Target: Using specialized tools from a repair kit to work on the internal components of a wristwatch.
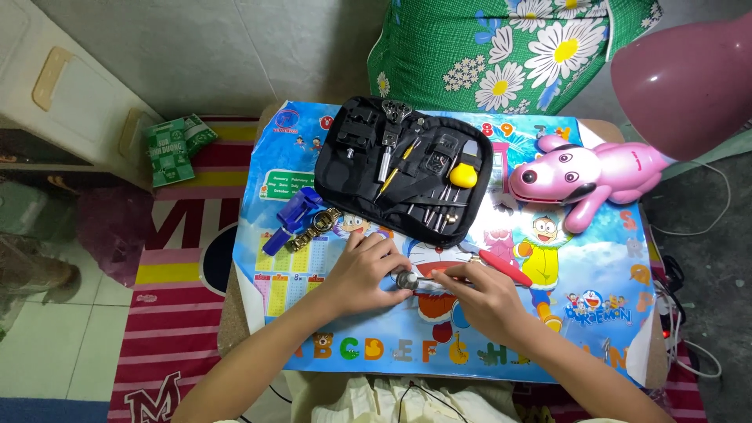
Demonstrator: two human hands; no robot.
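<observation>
Nearest the viewer, the left hand [362,270] pinches a small round metal watch case [406,280] against the cartoon mat [595,266], while the right hand [479,294] grips a red-handled tool [501,266] whose tip meets the case; the work appears to be mid-course. Beyond lie a gold watch [313,227] beside a blue holder [291,218], then the open black tool kit [403,166], most tools in place. Farthest, a pink dog toy [583,176].
</observation>
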